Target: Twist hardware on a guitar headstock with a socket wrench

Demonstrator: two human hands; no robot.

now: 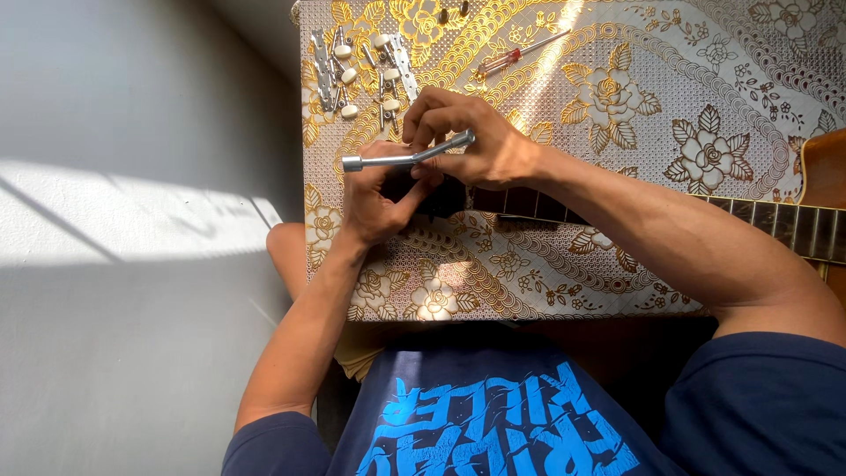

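A guitar lies across the table, its neck [775, 225] running from the right edge toward the middle. The dark headstock [445, 198] is mostly hidden under my hands. My left hand [374, 198] grips the headstock from the left side. My right hand [467, 137] is closed on a silver L-shaped socket wrench [388, 161], whose long arm sticks out to the left above the headstock. The wrench's working end is hidden by my fingers.
Several guitar tuning machines with white knobs [361, 70] lie at the table's far left corner. A red-handled screwdriver [520, 55] rests beyond my hands. The table [670, 97] wears a gold floral cloth. Grey floor lies to the left.
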